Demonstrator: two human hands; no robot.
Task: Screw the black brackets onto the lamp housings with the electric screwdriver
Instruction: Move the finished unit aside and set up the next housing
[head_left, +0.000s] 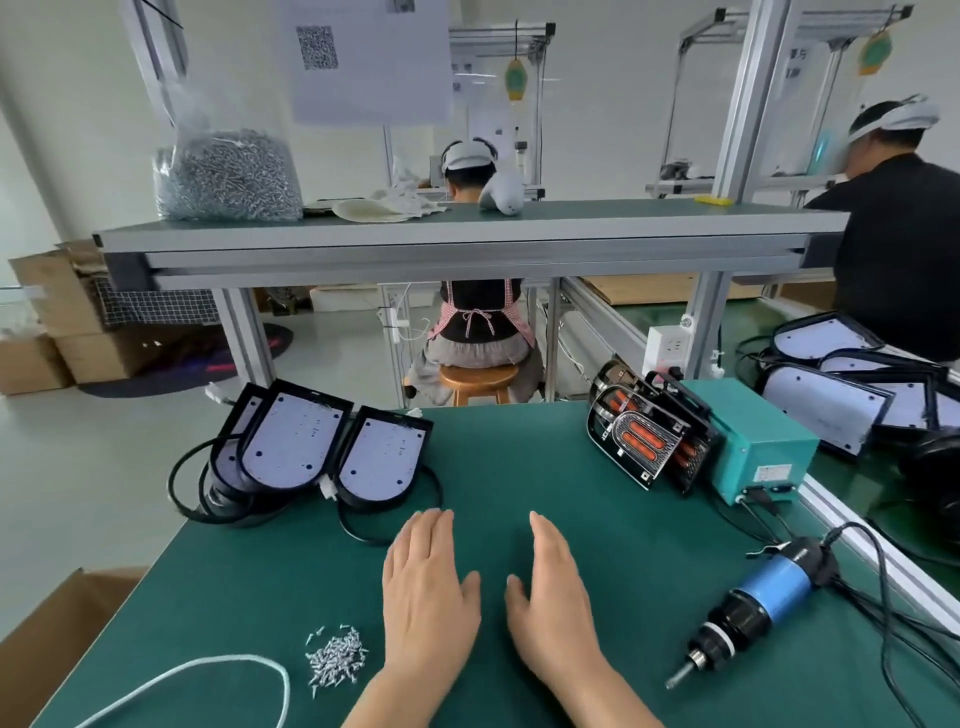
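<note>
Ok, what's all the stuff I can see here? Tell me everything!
lamp housings: three, black with white plates, left of the table
more housings: several, same colours, right bench
box: one, teal, table's right
brackets: one stack, black and orange, beside the box
electric screwdriver: one, blue and black, near right
loose screws: one pile, silver, near left
screw bag: one, clear, upper shelf
cord: one, white, near-left corner
workers: two, dark tops, behind
left grip: one, bare, flat on table
right grip: one, bare, flat beside it
</note>
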